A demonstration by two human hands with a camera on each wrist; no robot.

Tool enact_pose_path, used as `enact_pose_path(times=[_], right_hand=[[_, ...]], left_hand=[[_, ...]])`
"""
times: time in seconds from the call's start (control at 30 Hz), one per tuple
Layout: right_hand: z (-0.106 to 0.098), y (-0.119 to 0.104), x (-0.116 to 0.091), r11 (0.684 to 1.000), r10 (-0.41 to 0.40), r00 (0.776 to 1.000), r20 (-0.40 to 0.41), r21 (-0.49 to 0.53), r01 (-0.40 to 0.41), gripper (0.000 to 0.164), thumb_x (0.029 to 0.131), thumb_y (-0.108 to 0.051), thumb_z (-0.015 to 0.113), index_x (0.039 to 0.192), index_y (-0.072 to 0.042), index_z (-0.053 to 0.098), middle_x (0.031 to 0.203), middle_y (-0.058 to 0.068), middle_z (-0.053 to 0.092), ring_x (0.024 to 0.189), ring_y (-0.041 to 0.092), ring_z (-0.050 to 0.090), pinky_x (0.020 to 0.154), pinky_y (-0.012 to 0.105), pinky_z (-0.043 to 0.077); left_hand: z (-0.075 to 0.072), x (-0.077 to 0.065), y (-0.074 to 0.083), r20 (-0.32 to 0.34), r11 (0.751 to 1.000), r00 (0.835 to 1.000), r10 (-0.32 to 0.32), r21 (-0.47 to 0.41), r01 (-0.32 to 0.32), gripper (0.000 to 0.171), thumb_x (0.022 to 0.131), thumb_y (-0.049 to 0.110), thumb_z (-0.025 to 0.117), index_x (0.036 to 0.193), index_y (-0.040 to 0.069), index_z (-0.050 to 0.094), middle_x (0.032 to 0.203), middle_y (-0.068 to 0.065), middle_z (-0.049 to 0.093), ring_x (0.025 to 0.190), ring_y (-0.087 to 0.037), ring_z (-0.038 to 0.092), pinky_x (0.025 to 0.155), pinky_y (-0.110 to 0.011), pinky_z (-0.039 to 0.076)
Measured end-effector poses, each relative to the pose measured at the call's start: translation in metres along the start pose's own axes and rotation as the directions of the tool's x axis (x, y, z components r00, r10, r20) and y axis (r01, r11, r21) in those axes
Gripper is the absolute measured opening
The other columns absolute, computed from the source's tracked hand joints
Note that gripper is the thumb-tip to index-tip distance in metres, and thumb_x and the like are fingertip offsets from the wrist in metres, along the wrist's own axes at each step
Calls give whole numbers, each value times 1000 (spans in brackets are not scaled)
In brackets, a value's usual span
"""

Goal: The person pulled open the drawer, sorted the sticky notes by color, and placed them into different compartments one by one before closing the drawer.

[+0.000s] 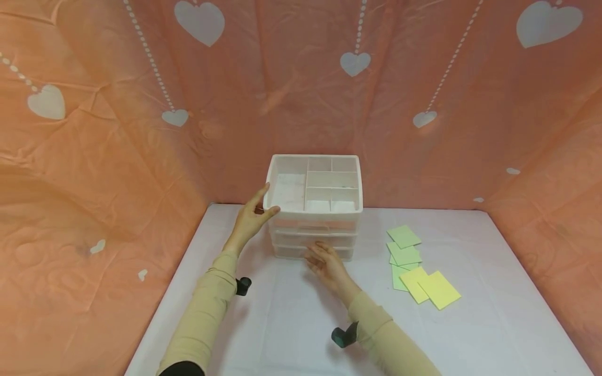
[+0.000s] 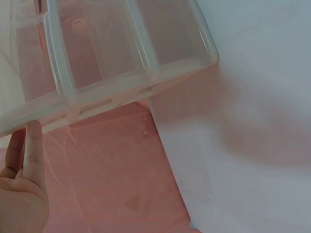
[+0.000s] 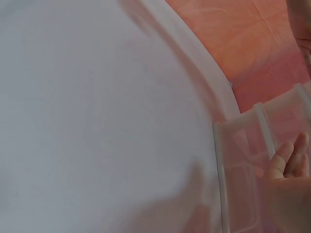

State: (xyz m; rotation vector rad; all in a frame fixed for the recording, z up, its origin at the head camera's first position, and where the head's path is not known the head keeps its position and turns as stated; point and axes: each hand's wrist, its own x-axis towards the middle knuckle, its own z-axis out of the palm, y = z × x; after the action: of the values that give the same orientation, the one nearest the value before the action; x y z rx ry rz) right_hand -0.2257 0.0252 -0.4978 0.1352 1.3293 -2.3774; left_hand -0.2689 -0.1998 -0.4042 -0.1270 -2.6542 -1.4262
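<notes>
A white plastic drawer organizer stands at the back of the table, its translucent drawers stacked under a divided top tray. My left hand holds its front left top corner, thumb on the front rim and forefinger along the side. In the left wrist view, straight fingers meet the organizer's edge. My right hand is in front of the lower drawers, fingers loosely bent and holding nothing. The right wrist view shows its fingertips close before the drawer fronts.
Green sticky-note pads and yellow ones lie overlapping on the white table, right of the organizer. An orange cloth with pale hearts hangs behind and at both sides. The organizer's top tray has several compartments.
</notes>
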Motion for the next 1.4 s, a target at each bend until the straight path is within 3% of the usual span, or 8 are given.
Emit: enact_pose_path(times=[0.27, 0.43, 0.53, 0.77, 1.1, 1.4], right_hand=[[3, 1, -9, 999, 29, 999, 39, 45, -30, 47, 98, -11, 43, 139, -1, 20, 124, 3, 52, 91, 11, 62, 94, 31, 48], [3, 2, -14, 1000, 30, 996, 87, 2, -31, 50, 98, -11, 43, 139, 4, 18, 145, 19, 31, 89, 9, 63, 102, 37, 42], [1, 3, -18, 999, 42, 993, 108, -12, -41, 52, 98, -11, 43, 140, 5, 16, 148, 22, 22, 91, 10, 62, 102, 37, 42], [-1, 4, -33, 997, 63, 990, 128, -59, -56, 46, 98, -12, 44, 136, 3, 23, 149, 22, 23, 97, 11, 61, 107, 41, 36], [-5, 8, -61, 991, 110, 976, 187, -95, -94, 66, 95, -15, 48, 144, 4, 7, 152, 24, 17, 99, 12, 61, 105, 37, 40], [-3, 19, -86, 987, 146, 966, 215, -104, -126, 70, 95, -18, 49, 144, 5, 5, 152, 22, 18, 101, 12, 61, 102, 34, 43]], left_hand=[[-1, -2, 2, 8, 1000, 1000, -5, -11, 5, 70, 82, 49, 65, 141, 51, 26, 116, -10, 50, 101, -28, 57, 90, -44, 46], [-1, -3, 3, 6, 1000, 1000, -13, -13, 13, 70, 82, 50, 64, 140, 53, 25, 119, -10, 50, 102, -28, 56, 91, -45, 46], [-1, -3, 2, 8, 1000, 1000, -15, -9, 15, 69, 82, 51, 64, 140, 54, 25, 121, -10, 49, 103, -28, 55, 92, -45, 45], [0, -3, 3, 4, 1000, 1000, -2, -18, 2, 70, 82, 50, 64, 140, 52, 26, 108, -8, 47, 100, -27, 55, 91, -44, 45], [1, -3, 2, 5, 1000, 1000, 12, -10, -12, 71, 82, 53, 64, 141, 50, 25, 106, -7, 47, 100, -26, 55, 92, -44, 45], [1, 0, -2, 2, 1000, 1000, 27, -13, -27, 70, 82, 51, 64, 141, 51, 26, 105, -7, 47, 99, -25, 55, 91, -43, 45]])
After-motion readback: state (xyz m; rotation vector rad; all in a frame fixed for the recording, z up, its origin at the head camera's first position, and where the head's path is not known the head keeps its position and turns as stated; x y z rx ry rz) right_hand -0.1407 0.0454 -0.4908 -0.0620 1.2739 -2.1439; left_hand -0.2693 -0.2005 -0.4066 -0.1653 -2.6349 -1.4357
